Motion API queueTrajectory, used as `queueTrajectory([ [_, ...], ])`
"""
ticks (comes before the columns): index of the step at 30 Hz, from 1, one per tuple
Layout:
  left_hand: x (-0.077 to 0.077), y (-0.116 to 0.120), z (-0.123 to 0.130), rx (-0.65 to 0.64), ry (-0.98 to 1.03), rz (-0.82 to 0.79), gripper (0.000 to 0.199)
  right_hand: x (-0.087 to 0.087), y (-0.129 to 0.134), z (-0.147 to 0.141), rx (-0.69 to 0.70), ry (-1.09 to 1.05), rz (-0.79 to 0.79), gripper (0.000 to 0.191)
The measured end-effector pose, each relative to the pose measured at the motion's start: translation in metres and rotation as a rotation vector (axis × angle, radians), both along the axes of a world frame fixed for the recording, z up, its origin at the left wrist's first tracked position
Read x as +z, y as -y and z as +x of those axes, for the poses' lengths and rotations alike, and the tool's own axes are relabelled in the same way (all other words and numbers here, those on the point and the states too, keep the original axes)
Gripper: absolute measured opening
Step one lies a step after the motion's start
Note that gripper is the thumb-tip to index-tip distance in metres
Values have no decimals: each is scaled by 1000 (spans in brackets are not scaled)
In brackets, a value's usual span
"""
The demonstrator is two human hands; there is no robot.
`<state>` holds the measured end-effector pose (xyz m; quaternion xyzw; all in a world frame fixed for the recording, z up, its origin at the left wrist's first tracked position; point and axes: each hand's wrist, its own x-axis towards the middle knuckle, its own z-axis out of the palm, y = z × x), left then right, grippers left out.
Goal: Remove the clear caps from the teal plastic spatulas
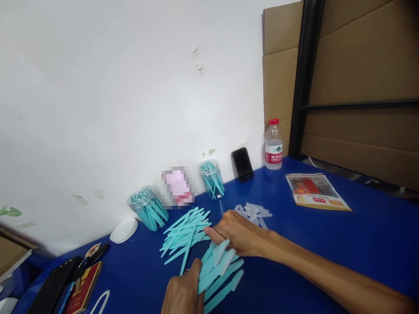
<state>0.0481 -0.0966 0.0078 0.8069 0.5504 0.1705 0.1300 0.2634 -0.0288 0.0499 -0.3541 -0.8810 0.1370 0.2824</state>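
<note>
My left hand (pixel 183 288) is closed around a fanned bunch of turquoise eyebrow razors (pixel 218 272), their broad, pale-edged ends pointing up and right. Just beyond, my right hand (pixel 231 231) has its fingers curled in, thumb at the right edge of a loose pile of turquoise razors (pixel 183 233). Whatever its fingers may grip is hidden. Behind that hand lies a small heap of translucent plastic caps (pixel 253 211). Two clear jars stand against the wall, the left jar (pixel 144 203) densely filled with turquoise razors and the right jar (pixel 209 172) holding fewer.
White round lids (pixel 123 230) lie left of the jars. A blurred pink item (pixel 178 186), a black device (pixel 242 163) and a water bottle (pixel 274 146) line the wall. A printed leaflet (pixel 317 192) lies right. A red box (pixel 85 288) and black case (pixel 54 285) sit left.
</note>
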Motion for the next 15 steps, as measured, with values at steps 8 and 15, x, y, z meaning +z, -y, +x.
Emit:
queueTrajectory([
  [8,15,-7,-14,29,138,-68,24,10,-21,30,-146,-61,-40,62],
  [15,32,-23,-24,315,705,-155,50,-2,-46,76,-436,115,-70,61],
])
